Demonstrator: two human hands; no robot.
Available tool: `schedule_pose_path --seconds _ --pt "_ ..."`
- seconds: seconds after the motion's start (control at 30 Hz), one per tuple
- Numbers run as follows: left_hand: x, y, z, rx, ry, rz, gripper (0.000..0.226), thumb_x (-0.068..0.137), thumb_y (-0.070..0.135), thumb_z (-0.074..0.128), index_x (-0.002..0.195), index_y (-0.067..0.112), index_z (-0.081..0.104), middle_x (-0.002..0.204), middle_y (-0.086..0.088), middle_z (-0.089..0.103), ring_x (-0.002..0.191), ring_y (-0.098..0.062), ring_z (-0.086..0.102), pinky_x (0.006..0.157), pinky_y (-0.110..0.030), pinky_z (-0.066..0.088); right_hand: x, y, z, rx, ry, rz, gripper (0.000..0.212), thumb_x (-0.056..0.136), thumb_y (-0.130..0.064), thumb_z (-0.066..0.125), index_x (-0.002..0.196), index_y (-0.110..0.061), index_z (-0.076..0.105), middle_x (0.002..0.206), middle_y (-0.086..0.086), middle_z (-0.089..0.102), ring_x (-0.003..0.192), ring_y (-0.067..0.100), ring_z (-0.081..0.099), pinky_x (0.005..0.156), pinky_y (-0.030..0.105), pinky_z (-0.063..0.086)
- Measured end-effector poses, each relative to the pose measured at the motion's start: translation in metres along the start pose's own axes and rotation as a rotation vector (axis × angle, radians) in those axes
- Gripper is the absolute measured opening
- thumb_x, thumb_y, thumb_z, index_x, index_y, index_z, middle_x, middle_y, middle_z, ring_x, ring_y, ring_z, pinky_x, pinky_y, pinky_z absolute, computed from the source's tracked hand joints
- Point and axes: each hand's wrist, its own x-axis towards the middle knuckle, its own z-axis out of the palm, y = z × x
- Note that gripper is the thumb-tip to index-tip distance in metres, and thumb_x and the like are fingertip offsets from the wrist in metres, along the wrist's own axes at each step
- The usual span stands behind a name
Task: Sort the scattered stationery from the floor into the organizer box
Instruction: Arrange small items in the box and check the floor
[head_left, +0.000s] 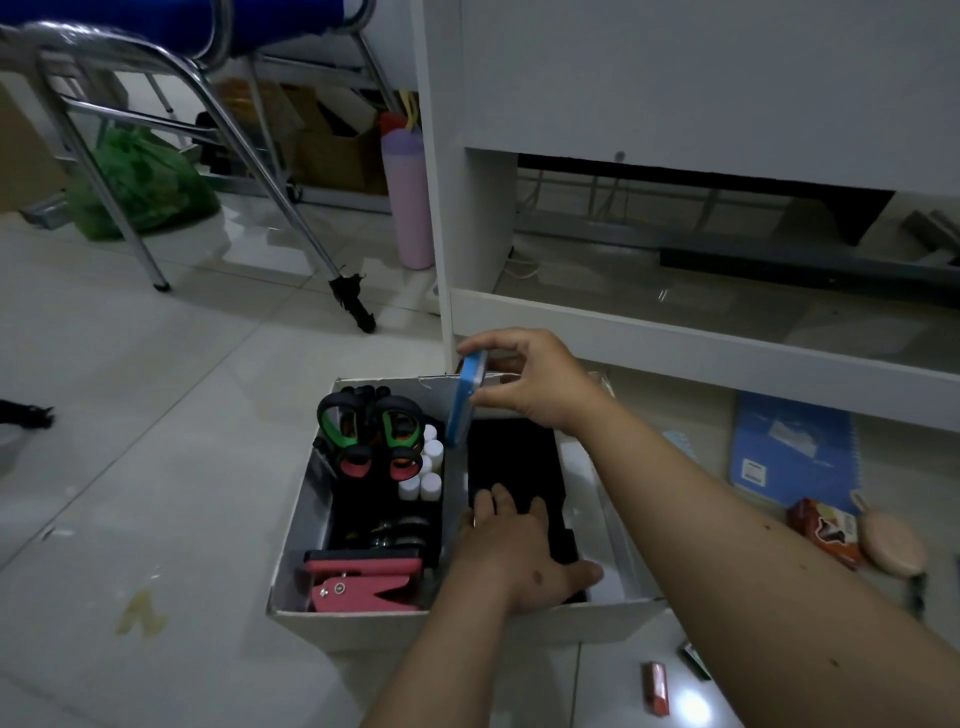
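right hand (540, 382) pinches a blue flat case (469, 397), upright over the organizer box (363, 621) back edge. left hand (511, 556) lies flat, fingers spread, in the dark right compartment. scissors (371, 431) in left compartment; blue notebook (795, 447) on floor nearby.

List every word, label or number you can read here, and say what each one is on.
None can be read.
Blue notebook: white labels on the cover, print too blurred.
Red-brown packet: a picture and markings, too small.
Blue flat item held by the right hand: only its edge shows, no text visible.
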Motion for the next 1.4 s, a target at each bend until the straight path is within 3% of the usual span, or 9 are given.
schedule_pose_path --seconds 0.1,0.23,0.33,0.5,0.6,0.73,0.97,1.1,1.4 --pt "0.005 -0.004 0.003 -0.077 0.103 0.017 0.086 0.084 0.064 0.046 0.149 0.019 0.013 0.155 -0.013 0.013 0.142 -0.032 0.004 0.115 -0.045 0.020 0.002 0.001 0.005 -0.150 -0.090 0.001 0.048 0.076 0.002 0.072 0.118 -0.019 0.062 0.121 -0.011 0.055 0.108 0.002 0.052 0.078 0.004 0.044" --pt "0.013 -0.013 0.002 -0.264 0.298 0.012 0.066 0.090 0.050 0.049 0.143 0.015 0.030 0.144 -0.009 0.035 0.134 -0.027 0.027 0.105 -0.040 0.036 0.006 0.019 0.017 -0.324 -0.070 -0.001 0.050 0.079 -0.001 0.069 0.123 -0.022 0.060 0.133 -0.004 0.054 0.119 0.011 0.052 0.098 0.022 0.041" --pt "0.018 -0.018 0.002 -0.418 0.406 0.010 0.060 0.091 0.043 0.051 0.142 0.017 0.032 0.151 -0.007 0.022 0.134 -0.027 0.032 0.104 -0.040 0.038 0.010 0.030 0.025 -0.393 -0.058 -0.018 0.052 0.080 -0.001 0.068 0.127 -0.020 0.057 0.139 0.000 0.051 0.126 0.014 0.048 0.107 0.027 0.038" --pt "0.025 -0.023 0.003 -0.518 0.458 -0.020 0.072 0.090 0.041 0.054 0.148 0.019 0.019 0.157 -0.005 -0.015 0.145 -0.029 0.008 0.113 -0.040 0.027 0.017 0.038 0.034 -0.517 -0.067 -0.078 0.050 0.084 -0.002 0.064 0.130 -0.016 0.055 0.147 0.003 0.040 0.135 0.019 0.038 0.112 0.028 0.030" --pt "0.027 -0.024 0.004 -0.543 0.447 -0.030 0.080 0.090 0.040 0.054 0.150 0.017 0.009 0.157 -0.008 -0.017 0.146 -0.029 0.001 0.116 -0.038 0.018 0.013 0.044 0.038 -0.537 -0.031 -0.098 0.044 0.085 0.001 0.060 0.127 -0.012 0.057 0.151 0.005 0.027 0.134 0.020 0.037 0.104 0.017 0.029" --pt "0.026 -0.025 0.005 -0.548 0.427 -0.028 0.083 0.090 0.040 0.054 0.151 0.018 0.002 0.157 -0.006 -0.018 0.146 -0.028 -0.003 0.116 -0.038 0.014 0.007 0.046 0.040 -0.461 0.042 -0.049 0.051 0.082 0.000 0.063 0.130 -0.014 0.054 0.139 0.003 0.031 0.120 0.019 0.046 0.097 0.016 0.035" --pt "0.022 -0.022 0.003 -0.456 0.421 -0.017 0.077 0.091 0.040 0.052 0.150 0.015 0.010 0.158 -0.005 -0.013 0.146 -0.027 -0.001 0.117 -0.037 0.013 -0.016 0.041 0.019 -0.421 0.148 -0.043 0.031 0.082 -0.003 0.064 0.112 -0.009 0.064 0.129 0.004 0.045 0.096 0.011 0.049 0.081 0.014 0.036" --pt "0.009 -0.015 -0.002 -0.292 0.483 0.031 0.067 0.092 0.041 0.049 0.148 0.018 0.020 0.159 -0.006 0.006 0.145 -0.026 0.003 0.117 -0.040 0.018 -0.046 0.035 -0.003 -0.455 0.240 -0.074 0.022 0.082 -0.003 0.065 0.104 -0.005 0.067 0.122 0.009 0.053 0.091 0.015 0.053 0.070 0.006 0.036" --pt "-0.027 0.054 0.001 -0.082 0.625 0.313 0.050 0.091 0.037 0.051 0.138 0.022 0.040 0.147 -0.001 0.033 0.139 -0.021 0.021 0.109 -0.041 0.030 -0.148 0.025 -0.065 -0.576 0.381 -0.022 0.021 0.082 -0.013 0.068 0.103 -0.010 0.069 0.114 0.008 0.058 0.094 0.014 0.054 0.077 0.016 0.036"
